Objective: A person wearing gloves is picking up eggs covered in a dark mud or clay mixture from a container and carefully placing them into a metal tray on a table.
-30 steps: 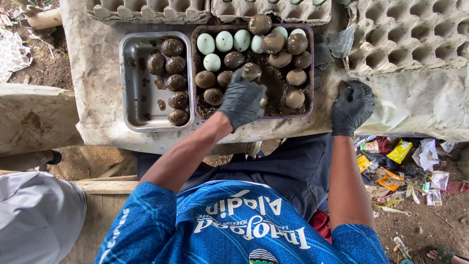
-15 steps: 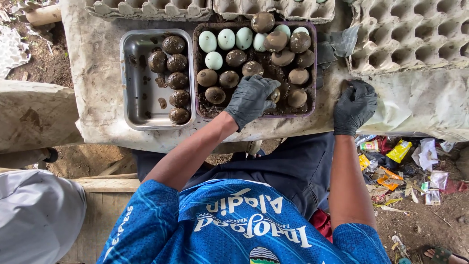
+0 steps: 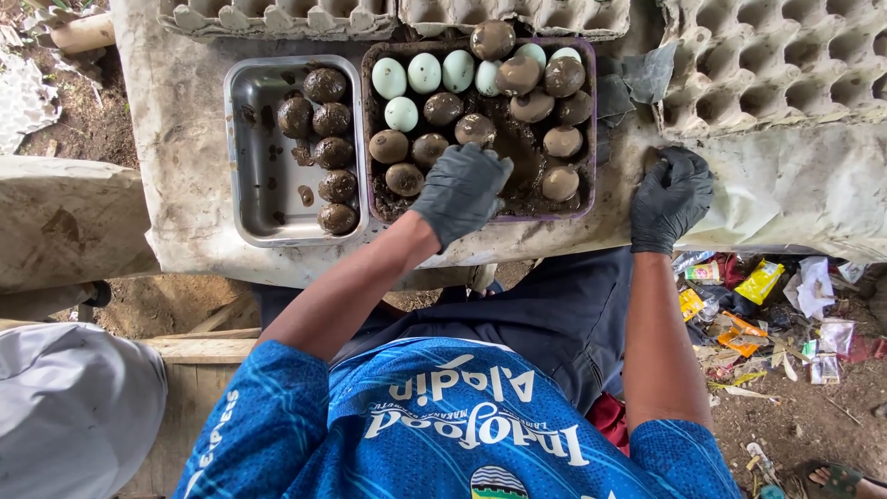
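My left hand (image 3: 462,189), in a black glove, reaches into a purple tray (image 3: 592,139) of dark mud and eggs. Its fingers curl down over the mud near the front edge and hide whatever lies under them. The tray holds several clean pale blue-green eggs (image 3: 424,72) at the back and several mud-coated eggs (image 3: 561,182) around them. My right hand (image 3: 672,199), also gloved, rests with bent fingers on the table's grey covering (image 3: 185,185), right of the tray, and holds nothing. A steel tray (image 3: 242,148) to the left holds several mud-coated eggs (image 3: 325,85) in a column.
Grey pulp egg cartons (image 3: 767,74) lie stacked at the back and right of the table. Colourful wrappers (image 3: 762,282) litter the dirt at the right. A grey cloth shape (image 3: 74,416) sits at the lower left, and a sandalled foot (image 3: 836,479) shows at the bottom right.
My left hand has slid slightly right and toward the tray's front edge, staying low over the mud. My right hand has stayed on the table covering.
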